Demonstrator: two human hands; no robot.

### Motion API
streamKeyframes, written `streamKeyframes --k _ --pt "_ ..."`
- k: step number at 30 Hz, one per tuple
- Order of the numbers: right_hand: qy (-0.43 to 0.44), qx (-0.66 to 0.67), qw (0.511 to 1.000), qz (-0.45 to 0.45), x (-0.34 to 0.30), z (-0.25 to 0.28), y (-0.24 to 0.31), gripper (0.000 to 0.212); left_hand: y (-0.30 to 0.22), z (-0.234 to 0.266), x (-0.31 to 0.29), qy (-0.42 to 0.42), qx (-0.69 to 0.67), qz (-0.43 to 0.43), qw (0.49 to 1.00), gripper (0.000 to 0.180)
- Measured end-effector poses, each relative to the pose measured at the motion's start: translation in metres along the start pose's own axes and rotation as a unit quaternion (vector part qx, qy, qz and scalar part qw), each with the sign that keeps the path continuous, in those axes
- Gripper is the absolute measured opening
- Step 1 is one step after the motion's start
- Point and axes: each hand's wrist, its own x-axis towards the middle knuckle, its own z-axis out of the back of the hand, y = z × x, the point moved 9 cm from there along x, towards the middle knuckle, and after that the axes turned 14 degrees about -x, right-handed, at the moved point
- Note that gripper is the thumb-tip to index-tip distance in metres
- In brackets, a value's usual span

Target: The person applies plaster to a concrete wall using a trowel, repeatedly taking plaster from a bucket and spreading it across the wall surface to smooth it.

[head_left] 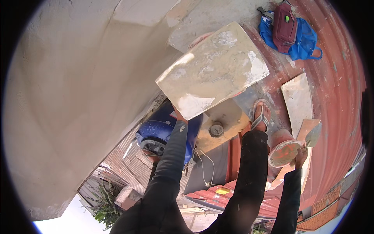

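My left hand (179,114) grips the lower edge of a large pale board (212,72) smeared with dried and damp-looking plaster. Most of its fingers are hidden behind the board. At the lower right, my right hand (300,158) is closed around the handle of a trowel (313,135), whose grey blade points up and away. That hand is beside the rim of a pinkish bucket (277,165); reddish and grey-green smears show across the bucket's round mouth.
A smooth plastered wall (78,85) fills the left. A blue drum (165,132) stands below the board. My sandalled foot (261,115) rests near a red corrugated roof (331,89). Flat offcuts (298,99) lie at right; a maroon bag (284,29) lies on a blue one.
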Motion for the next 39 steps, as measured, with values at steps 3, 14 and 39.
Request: streamKeyframes --k 3,14,39 --pt "-0.020 -0.074 0.996 0.042 0.003 0.035 0.000 0.037 0.026 0.020 0.006 -0.019 -0.031 0.006 0.999 0.056" --pt "0.009 0.007 0.996 0.087 -0.049 0.052 0.054 0.018 0.005 -0.039 -0.007 -0.011 0.059 0.095 0.994 0.034" --pt "-0.042 0.189 0.962 0.191 -0.381 0.206 0.378 0.016 -0.641 -0.105 -0.632 -0.084 0.469 -0.224 0.850 0.050"
